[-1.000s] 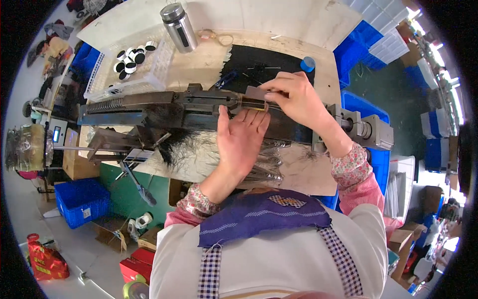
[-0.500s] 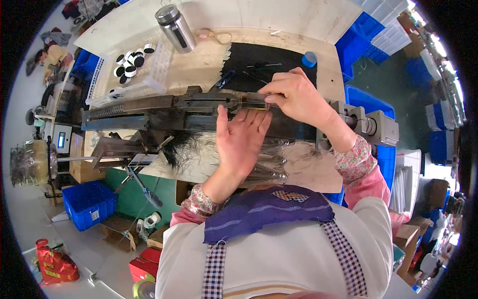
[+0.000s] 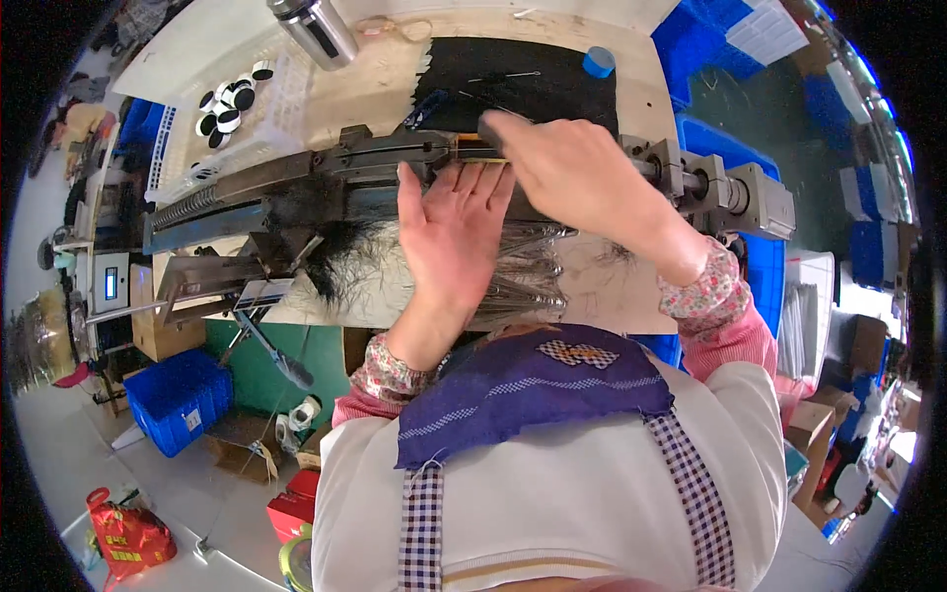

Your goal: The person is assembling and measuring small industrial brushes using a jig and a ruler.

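Note:
A long dark metal machine [image 3: 296, 187] lies across a wooden workbench [image 3: 375, 89]. Black hair [image 3: 340, 261] hangs from it toward me. My left hand [image 3: 449, 237] lies flat on the hair, fingers straight and together, fingertips at the machine's rail. My right hand [image 3: 577, 178] is closed over a small tool with a dark and orange handle [image 3: 478, 146] at the rail, just above my left fingertips. A bundle of thin metal pins or needles [image 3: 528, 271] shows beside my left hand.
A steel flask [image 3: 316, 30], a white tray of black and white round caps [image 3: 229, 99], a black mat [image 3: 513, 74] and a blue tape roll [image 3: 597, 61] sit on the bench. A motor block [image 3: 750, 202] ends the machine at right. Blue crates [image 3: 178, 395] stand on the floor.
My right hand has shifted slightly along the rail over the tool. My left hand stays flat on the hair. The view has tilted a little.

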### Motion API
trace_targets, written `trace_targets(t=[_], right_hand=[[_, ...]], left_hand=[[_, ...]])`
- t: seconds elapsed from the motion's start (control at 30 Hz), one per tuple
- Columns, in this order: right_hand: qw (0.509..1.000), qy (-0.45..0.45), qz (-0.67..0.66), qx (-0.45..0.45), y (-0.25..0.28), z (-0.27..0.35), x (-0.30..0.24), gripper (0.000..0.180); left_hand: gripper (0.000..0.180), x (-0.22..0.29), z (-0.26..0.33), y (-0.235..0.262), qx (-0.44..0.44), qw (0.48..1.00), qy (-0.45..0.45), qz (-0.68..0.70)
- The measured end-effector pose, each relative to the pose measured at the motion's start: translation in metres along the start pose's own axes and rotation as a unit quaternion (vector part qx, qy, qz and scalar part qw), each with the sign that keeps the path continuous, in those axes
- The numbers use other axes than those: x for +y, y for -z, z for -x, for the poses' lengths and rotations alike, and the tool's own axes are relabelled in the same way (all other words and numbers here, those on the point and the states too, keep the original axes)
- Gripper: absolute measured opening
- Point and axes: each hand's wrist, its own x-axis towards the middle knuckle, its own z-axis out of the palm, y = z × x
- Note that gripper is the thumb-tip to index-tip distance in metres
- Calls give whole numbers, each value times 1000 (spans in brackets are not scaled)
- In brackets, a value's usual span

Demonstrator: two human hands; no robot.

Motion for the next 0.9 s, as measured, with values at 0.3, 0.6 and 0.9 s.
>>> trace_targets(t=[0.3, 0.6, 0.9], right_hand=[[995, -6, 66, -79, 0, -6, -16, 33], [985, -85, -92, -116, -6, 92, -3, 34], [980, -62, -61, -181, -93, 138, 32, 19]], left_hand=[[45, 3, -1, -5, 21, 999, 48, -13], [23, -48, -2, 30, 40, 994, 0, -103], [49, -12, 58, 15, -132, 969, 112, -174]])
